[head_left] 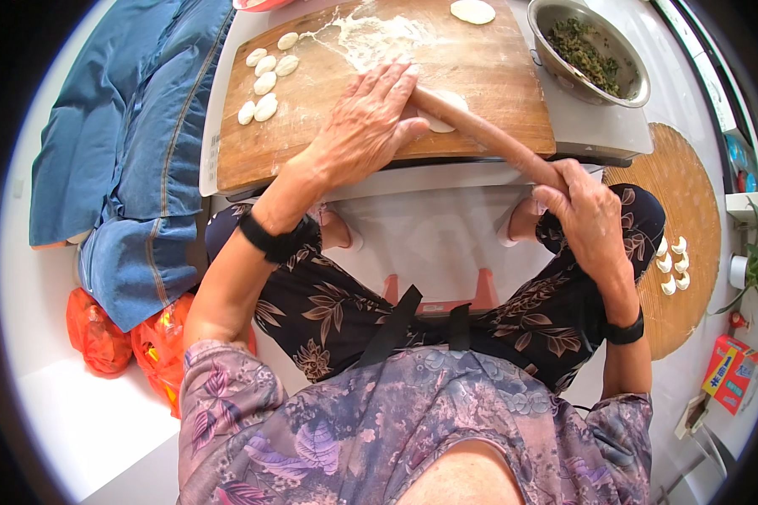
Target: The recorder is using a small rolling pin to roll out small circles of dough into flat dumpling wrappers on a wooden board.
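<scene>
A wooden rolling pin [488,136] lies slantwise over a flat round of dough [448,112] near the front edge of the floured board [488,67]. My right hand [585,215] is closed round its near right end. My left hand [364,122] lies over its far left end, fingers stretched out flat and thumb pointing aside; that end is hidden beneath the hand. Several small flattened dough pieces [265,82] sit at the board's left. Another rolled dough round [472,11] rests at its far edge.
A metal bowl [636,88] of chopped green filling stands right of the board. Several shaped dumplings [667,263] lie on a round wooden board [682,185] at the right. Blue denim cloth [135,126] covers something at left, beside red plastic bags [101,337].
</scene>
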Tool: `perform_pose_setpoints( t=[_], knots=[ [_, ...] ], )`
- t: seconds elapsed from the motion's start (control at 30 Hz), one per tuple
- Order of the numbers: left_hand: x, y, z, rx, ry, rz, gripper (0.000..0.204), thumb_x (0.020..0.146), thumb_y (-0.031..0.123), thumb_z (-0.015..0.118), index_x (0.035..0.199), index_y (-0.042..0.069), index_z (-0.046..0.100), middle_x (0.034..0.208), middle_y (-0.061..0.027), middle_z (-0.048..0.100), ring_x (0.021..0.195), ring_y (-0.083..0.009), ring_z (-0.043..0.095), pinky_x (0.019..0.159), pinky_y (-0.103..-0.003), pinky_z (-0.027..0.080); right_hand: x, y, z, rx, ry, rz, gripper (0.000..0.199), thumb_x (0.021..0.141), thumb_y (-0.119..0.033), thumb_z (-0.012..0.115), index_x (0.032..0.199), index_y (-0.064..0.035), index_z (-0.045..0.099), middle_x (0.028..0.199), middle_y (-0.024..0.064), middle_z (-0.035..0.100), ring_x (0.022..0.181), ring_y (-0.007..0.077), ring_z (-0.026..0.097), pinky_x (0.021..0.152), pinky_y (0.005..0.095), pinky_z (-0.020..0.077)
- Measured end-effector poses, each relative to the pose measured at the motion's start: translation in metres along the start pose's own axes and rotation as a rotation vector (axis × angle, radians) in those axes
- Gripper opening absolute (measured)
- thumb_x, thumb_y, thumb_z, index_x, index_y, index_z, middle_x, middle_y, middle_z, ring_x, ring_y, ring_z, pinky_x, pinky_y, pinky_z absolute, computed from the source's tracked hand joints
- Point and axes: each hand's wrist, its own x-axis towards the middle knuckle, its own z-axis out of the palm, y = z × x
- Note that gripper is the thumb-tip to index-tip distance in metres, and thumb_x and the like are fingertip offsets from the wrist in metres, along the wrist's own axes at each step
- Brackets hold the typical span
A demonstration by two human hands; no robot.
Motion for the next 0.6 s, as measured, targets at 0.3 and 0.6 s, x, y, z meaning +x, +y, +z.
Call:
perform_pose_setpoints(
  t=[0.3, 0.6],
  knots=[
    [0.029, -0.013, 0.010, 0.068, 0.070, 0.033, 0.067, 0.098, 0.048, 0.043, 0.140, -0.004, 0.040, 0.146, -0.0240, 0.039, 0.139, -0.0361, 0.033, 0.116, -0.045, 0.021, 0.014, 0.024, -0.009, -0.119, 0.133, 0.048, 0.031, 0.091, -0.030, 0.061, 0.096, 0.0011, 0.058, 0.089, 0.0199, 0.063, 0.085, 0.0388, 0.063, 0.073, 0.0457, 0.0488],
    [0.007, -0.005, -0.002, 0.034, -0.043, 0.025, 0.064, 0.100, 0.047, 0.038, 0.144, 0.000, 0.036, 0.149, -0.0221, 0.036, 0.140, -0.0348, 0.031, 0.117, -0.044, 0.018, -0.013, 0.008, -0.003, -0.078, 0.041, -0.008, 0.028, 0.087, -0.025, 0.066, 0.099, -0.0014, 0.056, 0.092, 0.0183, 0.063, 0.083, 0.0368, 0.064, 0.073, 0.0440, 0.0497]
  ],
)
